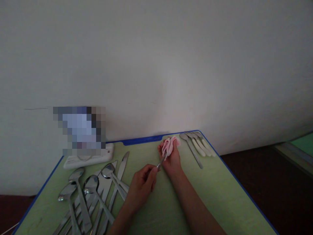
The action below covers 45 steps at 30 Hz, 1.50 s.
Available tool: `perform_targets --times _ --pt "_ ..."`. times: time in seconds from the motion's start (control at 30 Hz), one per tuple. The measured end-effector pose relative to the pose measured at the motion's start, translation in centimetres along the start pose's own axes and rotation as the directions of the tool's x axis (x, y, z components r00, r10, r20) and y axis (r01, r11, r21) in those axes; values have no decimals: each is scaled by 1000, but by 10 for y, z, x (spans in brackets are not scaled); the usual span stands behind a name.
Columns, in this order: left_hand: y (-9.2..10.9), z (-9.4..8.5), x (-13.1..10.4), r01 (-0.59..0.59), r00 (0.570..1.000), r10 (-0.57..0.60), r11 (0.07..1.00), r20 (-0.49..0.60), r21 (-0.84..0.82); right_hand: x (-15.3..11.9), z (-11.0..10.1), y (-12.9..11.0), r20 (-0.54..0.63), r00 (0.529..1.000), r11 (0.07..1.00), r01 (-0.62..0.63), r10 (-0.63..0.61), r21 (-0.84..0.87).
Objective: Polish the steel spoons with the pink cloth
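Note:
My left hand [143,182] pinches the handle of a piece of metal cutlery [161,161]. Its far end is hidden inside a folded pink cloth [168,145], so I cannot tell its kind. Fingers of my right hand [171,161] are wrapped round the cloth. To the left of my left hand lie several shiny metal spoons [91,184] and several table knives [122,167], partly overlapping. Right of the cloth, a metal spoon [192,147] lies beside several forks with cream handles [200,147].
The green tabletop [166,212] has a blue rim and stands against a pale wall [156,65]. At its back left, a white object [88,159] sits under a pixelated, screen-like shape [79,127]. Dark floor [254,182] shows to the right.

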<state>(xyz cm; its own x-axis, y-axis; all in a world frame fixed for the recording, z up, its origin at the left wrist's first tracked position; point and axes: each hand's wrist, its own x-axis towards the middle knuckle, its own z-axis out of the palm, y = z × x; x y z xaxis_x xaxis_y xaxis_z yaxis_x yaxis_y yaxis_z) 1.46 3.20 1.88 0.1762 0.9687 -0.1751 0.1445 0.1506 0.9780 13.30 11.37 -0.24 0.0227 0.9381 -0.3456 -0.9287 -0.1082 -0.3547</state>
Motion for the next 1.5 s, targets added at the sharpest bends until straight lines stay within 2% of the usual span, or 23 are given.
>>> perform_targets --times 0.07,0.23,0.3,0.47,0.77,0.9,1.07,1.2,1.27,1.4,1.5 --pt "1 1 -1 7 1000 -6 1000 -8 26 -1 0 0 -6 1000 1000 -14 14 10" --pt "-1 2 0 19 996 -19 1000 -89 6 -1 0 0 112 992 998 -60 62 -19" --pt "-3 2 0 17 994 -16 1000 -105 10 -2 1 1 127 988 995 -84 90 -50" --pt "-6 3 1 15 995 -11 999 -98 43 -3 3 6 136 982 985 -113 131 -128" --pt "-7 4 3 13 998 -5 993 -68 121 -7 1 14 241 953 942 -99 182 -321" --pt "-5 3 2 7 998 0 993 -58 116 -7 1 14 229 959 951 -93 165 -296" --pt "-6 3 0 1 999 -2 1000 -36 -21 -4 3 12 169 979 979 -79 111 -186" --pt "-7 3 1 -1 998 3 1000 -56 26 -5 4 11 185 979 979 -52 89 -197" --pt "-6 4 1 -12 998 15 999 -62 53 -8 4 10 225 970 974 -41 93 -224" --pt "-6 5 1 -26 997 32 997 -77 69 -18 6 9 330 921 929 -81 209 -362" --pt "-7 5 1 -24 995 31 996 -93 82 -23 7 7 365 896 908 -91 254 -409"
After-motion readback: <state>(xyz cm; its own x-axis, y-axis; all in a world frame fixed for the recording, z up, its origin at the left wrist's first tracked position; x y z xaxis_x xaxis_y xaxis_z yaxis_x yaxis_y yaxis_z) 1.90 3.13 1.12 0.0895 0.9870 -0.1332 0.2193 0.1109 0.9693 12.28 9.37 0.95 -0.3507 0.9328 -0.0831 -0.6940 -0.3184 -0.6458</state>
